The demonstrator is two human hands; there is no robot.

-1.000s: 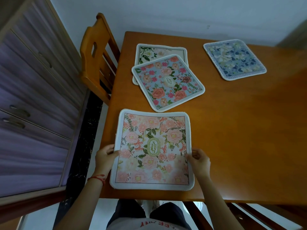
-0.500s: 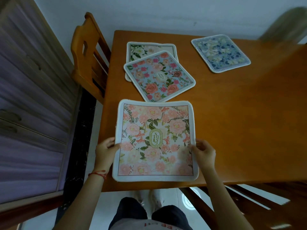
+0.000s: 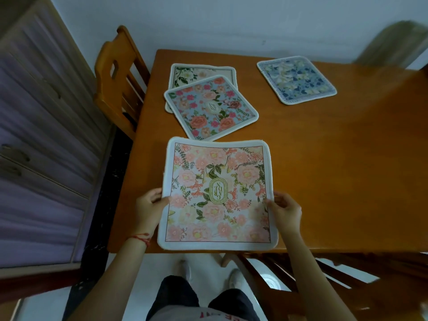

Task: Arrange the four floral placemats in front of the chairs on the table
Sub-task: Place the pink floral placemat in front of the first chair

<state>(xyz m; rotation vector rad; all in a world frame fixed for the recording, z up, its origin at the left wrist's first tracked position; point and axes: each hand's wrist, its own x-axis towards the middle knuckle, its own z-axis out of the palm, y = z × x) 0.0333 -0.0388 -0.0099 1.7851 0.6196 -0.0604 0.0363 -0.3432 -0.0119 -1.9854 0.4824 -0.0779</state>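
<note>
A pink floral placemat (image 3: pixel 217 195) lies at the near left edge of the wooden table (image 3: pixel 335 177). My left hand (image 3: pixel 149 206) pinches its left edge and my right hand (image 3: pixel 284 208) pinches its right edge. Beyond it a light-blue placemat with red and pink flowers (image 3: pixel 210 107) lies skewed on top of a cream placemat (image 3: pixel 201 72). A dark-blue floral placemat (image 3: pixel 296 79) sits apart at the far right of the table.
A wooden chair (image 3: pixel 118 82) stands at the table's left side by the far mats. Another chair (image 3: pixel 312 281) is tucked under the near edge at right. A cabinet with drawers (image 3: pixel 39 144) runs along the left. A blurred chair back (image 3: pixel 391 42) shows at far right.
Both hands have slid the pink placemat slightly to the right along the near edge, still gripping its sides. The other three mats have not moved on the table.
</note>
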